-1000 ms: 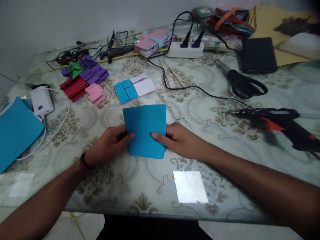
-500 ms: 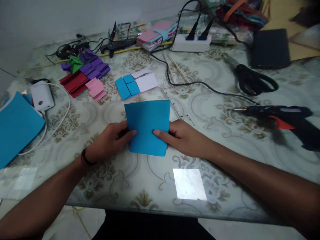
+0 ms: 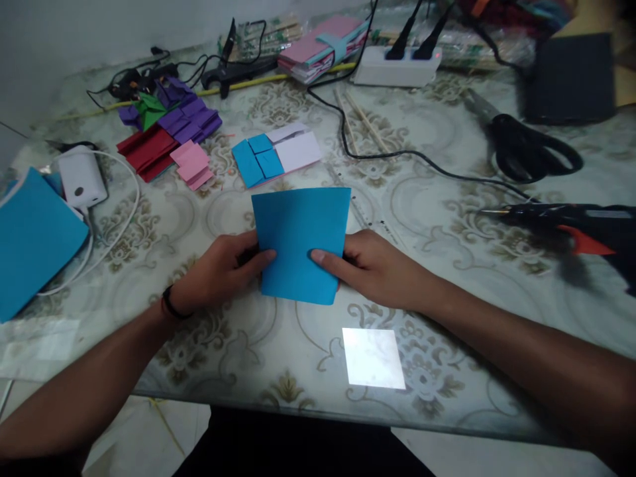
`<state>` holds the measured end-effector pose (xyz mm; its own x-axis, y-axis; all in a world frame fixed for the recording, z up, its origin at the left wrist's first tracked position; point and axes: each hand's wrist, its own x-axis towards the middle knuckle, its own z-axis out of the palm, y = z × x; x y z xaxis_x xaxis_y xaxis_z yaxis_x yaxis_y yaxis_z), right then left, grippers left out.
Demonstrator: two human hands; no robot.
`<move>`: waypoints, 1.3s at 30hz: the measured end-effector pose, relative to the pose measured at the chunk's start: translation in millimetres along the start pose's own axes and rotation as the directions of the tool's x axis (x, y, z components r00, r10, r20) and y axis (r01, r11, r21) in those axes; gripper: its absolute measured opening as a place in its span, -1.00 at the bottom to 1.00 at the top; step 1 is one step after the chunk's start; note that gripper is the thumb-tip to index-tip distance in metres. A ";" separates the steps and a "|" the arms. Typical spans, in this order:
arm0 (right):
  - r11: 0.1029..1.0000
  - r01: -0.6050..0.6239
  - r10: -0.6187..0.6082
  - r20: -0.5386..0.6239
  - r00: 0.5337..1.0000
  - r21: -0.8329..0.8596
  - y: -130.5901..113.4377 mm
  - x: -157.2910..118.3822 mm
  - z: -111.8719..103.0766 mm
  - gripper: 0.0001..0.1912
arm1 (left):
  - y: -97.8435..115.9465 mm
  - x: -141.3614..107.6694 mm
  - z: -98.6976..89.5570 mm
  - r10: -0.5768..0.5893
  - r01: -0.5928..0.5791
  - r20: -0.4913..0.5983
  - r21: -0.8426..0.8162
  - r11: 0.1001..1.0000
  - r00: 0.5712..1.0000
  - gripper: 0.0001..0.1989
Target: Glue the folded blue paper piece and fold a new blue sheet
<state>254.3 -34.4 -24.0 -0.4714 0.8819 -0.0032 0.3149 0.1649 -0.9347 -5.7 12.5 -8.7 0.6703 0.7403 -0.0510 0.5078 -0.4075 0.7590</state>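
- Pinching a blue sheet (image 3: pixel 298 218) by its two side edges, the left hand (image 3: pixel 218 271) and right hand (image 3: pixel 380 271) face each other over the middle of the patterned table (image 3: pixel 199 377).
- The left thumb lies flat on the near face, close to the sheet's left edge; the other left fingers are tucked behind, mostly hidden.
- The right thumb reaches farther in from the right edge, and its fingers also go behind the paper.
- Whether the sheet's lower edge touches the table, I cannot tell.
- A black band (image 3: pixel 173 303) circles the left wrist.
- Just beyond the sheet lies a blue and white folded card (image 3: pixel 275 156), with a clear ruler (image 3: pixel 362 211) running out near the right hand.
- Farther left are pink (image 3: pixel 192 164), red (image 3: pixel 148 151), purple (image 3: pixel 191 119) and green (image 3: pixel 150 110) folded papers, close together.
- At the far left, a bigger blue paper (image 3: pixel 40 242) sits beside a white box (image 3: pixel 83 177) with a white cable (image 3: pixel 138 199).
- Over on the right rest black-handled scissors (image 3: pixel 529 146) and a glue gun (image 3: pixel 551 215) with an orange trigger.
- Along the back, a white power strip (image 3: pixel 392 68) takes two black plugs, beside a paper bundle (image 3: pixel 318 50).
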 end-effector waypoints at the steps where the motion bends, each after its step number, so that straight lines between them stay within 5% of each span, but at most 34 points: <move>1: 1.000 0.005 -0.005 -0.002 1.000 -0.006 0.3 -0.3 -0.1 -0.47 | 0.2 0.0 -0.2 -0.005 0.005 0.001 0.005 1.000 1.000 -0.66; 39: 0.999 -0.022 0.021 0.017 1.000 0.041 1.0 0.5 0.1 -0.49 | -3.5 -2.0 -0.4 -0.005 0.005 0.025 0.008 1.000 1.000 -0.65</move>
<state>254.3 -33.8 -25.0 -0.4789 0.8774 -0.0291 0.2914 0.1276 -0.9481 -9.0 12.7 -11.0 0.6808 0.7290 -0.0713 0.5157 -0.4079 0.7535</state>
